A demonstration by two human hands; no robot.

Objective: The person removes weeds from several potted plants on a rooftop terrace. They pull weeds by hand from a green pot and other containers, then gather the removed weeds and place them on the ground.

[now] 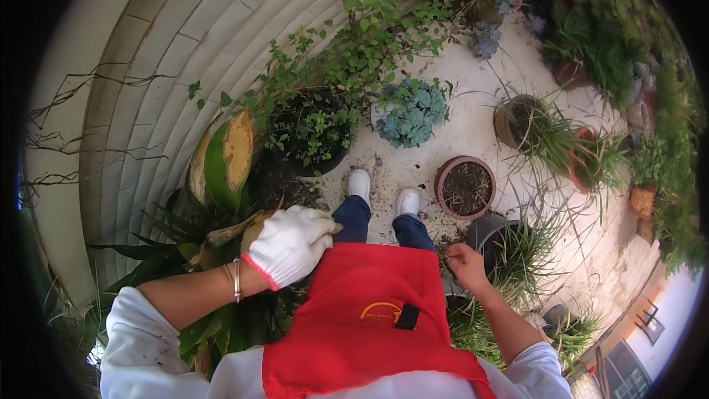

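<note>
My left hand [293, 241] wears a white knitted work glove with a red cuff and is raised in front of the red apron [382, 299], at its upper left corner. Its fingers are curled, and whether anything is in them cannot be told. Bare and with fingers bent, my right hand [464, 266] is at the right of the apron, near a dark grey plant pot [479, 233] of grassy leaves; its fingertips are close together, their contents unclear. Ahead of it stands a round reddish-brown pot [441, 191] with soil and dry stems.
A black tub [327, 169] with a leafy plant and a blue-green succulent [412, 113] stand ahead of my shoes. Large-leaved plants [227, 160] crowd the left beside the pale ridged wall [166, 66]. More potted grassy plants [545, 127] line the right. Soil lies scattered on the paving.
</note>
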